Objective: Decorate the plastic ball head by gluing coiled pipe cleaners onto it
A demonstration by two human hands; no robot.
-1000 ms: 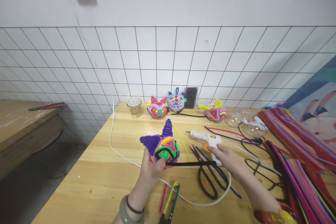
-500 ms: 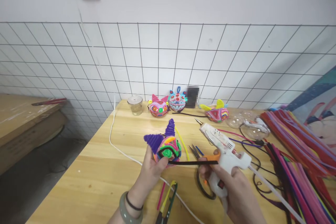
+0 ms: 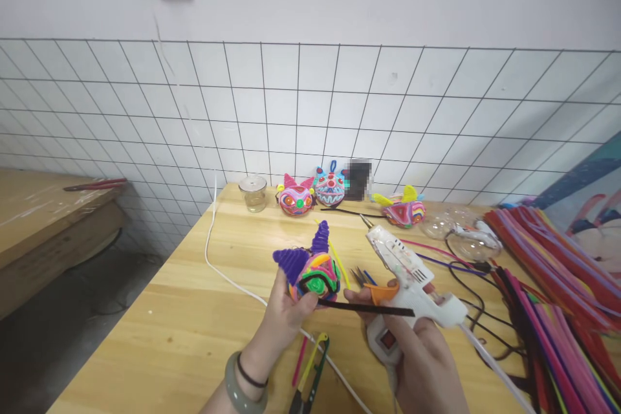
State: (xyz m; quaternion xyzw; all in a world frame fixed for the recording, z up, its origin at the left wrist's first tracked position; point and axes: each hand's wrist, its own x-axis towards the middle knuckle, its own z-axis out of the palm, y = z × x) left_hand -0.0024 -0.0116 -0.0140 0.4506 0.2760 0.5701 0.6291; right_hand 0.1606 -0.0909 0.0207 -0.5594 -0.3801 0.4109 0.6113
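My left hand (image 3: 284,314) is closed round a lion-like ornament (image 3: 316,278) made of coiled pipe cleaners, with purple ears and a green eye. A black pipe cleaner (image 3: 378,308) runs from near my left thumb across to my right hand (image 3: 424,359). That hand is wrapped round a white hot glue gun (image 3: 400,259), its nozzle pointing up and left. Its outer fingers reach left behind the black pipe cleaner. Scissors (image 3: 358,278) lie behind the glue gun, mostly hidden. Yellow-green snips (image 3: 313,369) and a pink pipe cleaner piece (image 3: 299,359) lie below the ornament.
At the back are a glass cup (image 3: 253,194), a pink mask ornament (image 3: 295,197), a blue one (image 3: 330,187) and a yellow-eared one (image 3: 405,210). Clear plastic balls (image 3: 439,225) and pipe cleaner bundles (image 3: 548,336) fill the right. A white cable (image 3: 233,281) crosses the table.
The glue gun has tipped and moved slightly left relative to the table. My right fingers have reached left towards the ornament. The black pipe cleaner's free end now slopes downward.
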